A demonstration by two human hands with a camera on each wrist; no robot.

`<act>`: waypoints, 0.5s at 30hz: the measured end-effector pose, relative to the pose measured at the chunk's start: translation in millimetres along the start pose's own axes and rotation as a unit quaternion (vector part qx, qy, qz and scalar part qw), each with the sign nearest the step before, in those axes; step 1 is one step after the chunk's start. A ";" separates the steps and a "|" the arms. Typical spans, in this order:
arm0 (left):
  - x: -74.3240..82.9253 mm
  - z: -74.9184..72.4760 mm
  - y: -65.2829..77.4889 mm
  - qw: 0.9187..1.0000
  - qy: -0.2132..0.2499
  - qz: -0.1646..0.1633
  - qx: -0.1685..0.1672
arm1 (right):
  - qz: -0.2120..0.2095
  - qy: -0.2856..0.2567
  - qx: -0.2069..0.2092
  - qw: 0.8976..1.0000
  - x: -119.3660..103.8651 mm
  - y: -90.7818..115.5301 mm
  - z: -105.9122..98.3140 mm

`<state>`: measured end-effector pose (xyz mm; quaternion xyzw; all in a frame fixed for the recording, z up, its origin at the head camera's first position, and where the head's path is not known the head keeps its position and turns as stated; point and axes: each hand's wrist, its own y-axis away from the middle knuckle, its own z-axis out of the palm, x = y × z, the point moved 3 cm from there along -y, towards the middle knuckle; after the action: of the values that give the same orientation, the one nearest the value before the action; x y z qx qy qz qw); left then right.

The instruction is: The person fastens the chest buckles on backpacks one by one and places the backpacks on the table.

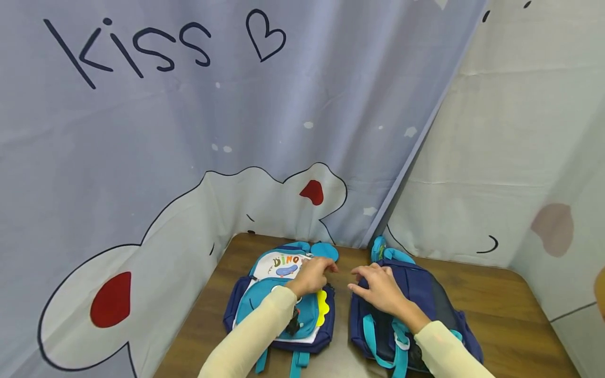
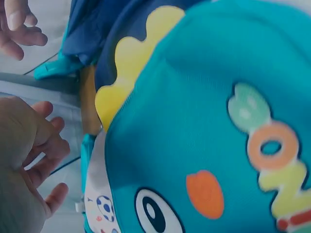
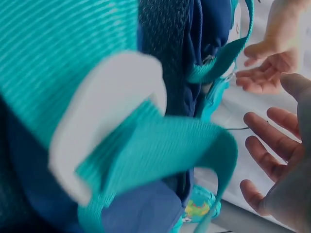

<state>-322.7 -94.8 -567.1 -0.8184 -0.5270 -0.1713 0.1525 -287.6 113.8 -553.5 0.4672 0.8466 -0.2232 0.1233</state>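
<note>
Two small children's backpacks lie side by side. The left dinosaur backpack point(image 1: 255, 304) faces up, teal and white, with "DINO" lettering point(image 1: 289, 259) and yellow scalloped spikes point(image 2: 131, 58). My left hand point(image 1: 309, 276) hovers over its upper right part, fingers loosely bent and holding nothing. The right backpack point(image 1: 416, 283) is navy with its strap side up; teal straps point(image 1: 369, 336) and a white strap adjuster point(image 3: 107, 107) show. Above its upper left part is my right hand point(image 1: 384, 287), fingers relaxed and holding nothing. Whether either hand touches fabric I cannot tell.
Both bags are on a brown wooden table point(image 1: 510, 310). A printed curtain point(image 1: 283, 115) hangs behind the table, and a pale cloth point(image 1: 496, 157) hangs at the right. A round teal piece point(image 1: 325, 251) sticks out at the left bag's top.
</note>
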 end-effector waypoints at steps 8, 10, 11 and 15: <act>-11.0 -2.7 -6.3 0.996 -0.085 0.016 -0.012 | 0.025 -0.027 -0.026 0.999 -13.1 -9.9 17.9; -13.1 -2.3 -8.2 0.994 -0.109 0.025 -0.020 | 0.033 -0.027 -0.030 0.999 -15.5 -11.2 22.9; -13.8 -1.4 -8.7 0.992 -0.121 0.029 -0.028 | 0.037 -0.028 -0.034 0.998 -16.8 -11.5 25.5; -13.5 1.4 -9.8 0.985 -0.146 0.042 -0.083 | 0.038 -0.027 -0.059 0.997 -23.0 -12.7 35.2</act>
<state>-336.7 -101.2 -573.6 -0.8657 -0.4928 -0.0865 0.0129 -286.1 73.6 -571.2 0.4850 0.8362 -0.1806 0.1814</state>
